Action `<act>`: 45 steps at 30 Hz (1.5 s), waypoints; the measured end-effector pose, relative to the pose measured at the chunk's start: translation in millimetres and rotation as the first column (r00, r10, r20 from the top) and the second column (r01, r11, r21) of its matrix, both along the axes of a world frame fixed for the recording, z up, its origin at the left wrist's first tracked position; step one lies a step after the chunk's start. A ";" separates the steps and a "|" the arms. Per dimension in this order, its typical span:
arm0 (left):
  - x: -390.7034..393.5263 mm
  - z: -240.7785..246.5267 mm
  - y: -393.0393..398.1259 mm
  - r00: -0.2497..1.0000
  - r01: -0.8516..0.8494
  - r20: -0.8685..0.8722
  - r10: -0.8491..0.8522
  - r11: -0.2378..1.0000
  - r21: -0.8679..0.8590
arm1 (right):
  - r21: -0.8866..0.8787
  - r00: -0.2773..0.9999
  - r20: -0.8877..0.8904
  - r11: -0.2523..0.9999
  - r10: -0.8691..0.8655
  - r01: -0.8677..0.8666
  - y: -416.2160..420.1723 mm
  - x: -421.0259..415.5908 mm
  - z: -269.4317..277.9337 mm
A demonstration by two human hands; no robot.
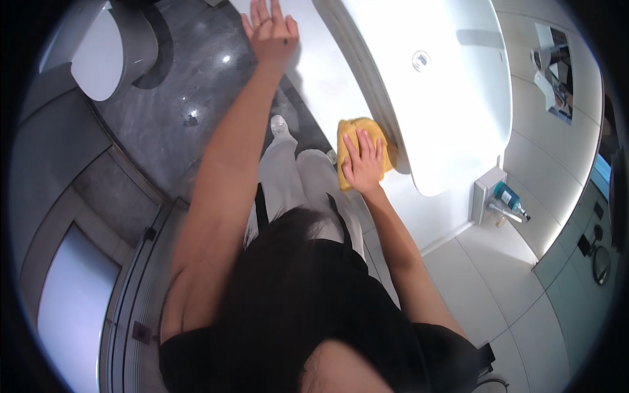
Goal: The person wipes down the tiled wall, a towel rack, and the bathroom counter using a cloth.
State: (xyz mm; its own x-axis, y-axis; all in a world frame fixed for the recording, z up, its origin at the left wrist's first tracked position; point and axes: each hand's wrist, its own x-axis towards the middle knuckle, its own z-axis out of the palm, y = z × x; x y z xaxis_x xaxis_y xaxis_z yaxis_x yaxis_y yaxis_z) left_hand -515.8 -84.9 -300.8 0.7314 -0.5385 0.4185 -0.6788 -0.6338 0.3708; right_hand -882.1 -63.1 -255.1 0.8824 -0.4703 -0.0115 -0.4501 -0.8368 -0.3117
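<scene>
Under the spread fingers of my right hand (pixel 364 166) lies a folded yellow cloth (pixel 348 182), pressed flat on the white countertop (pixel 339 88). The cloth sits close to the near side of a white washbasin (pixel 457 108), which has a round metal drain (pixel 421 61). Farther along the same counter, at the top of the view, my left hand (pixel 273 37) rests near the front edge with its fingers apart and nothing in it. The cloth's underside is hidden.
A toilet with a white lid (pixel 100 56) stands on the grey floor (pixel 167 118) at upper left. Right of the basin, a small ledge (pixel 487 189) carries a blue pump bottle (pixel 507 195) and a white toothbrush (pixel 506 212). A lit mirror (pixel 580 236) runs along the right wall.
</scene>
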 end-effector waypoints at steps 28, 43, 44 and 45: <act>12.1 0.9 -8.5 0.996 0.020 -0.083 0.009 0.939 0.342 | -0.128 0.991 0.137 0.991 -0.011 0.028 -61.8 217.2 -10.6; 110.1 -2.9 -30.1 0.995 0.102 -0.056 -0.088 0.936 0.337 | -0.091 0.999 0.042 0.996 -0.008 0.012 -50.5 216.7 -6.2; 120.4 -4.0 -31.1 0.996 0.084 -0.030 -0.078 0.934 0.347 | -0.090 0.999 0.047 0.996 -0.013 0.017 -54.2 234.1 -6.2; 127.9 -5.2 -32.2 0.997 0.081 -0.025 -0.077 0.930 0.358 | -0.089 0.998 0.053 0.995 -0.030 0.035 -57.7 250.8 -7.5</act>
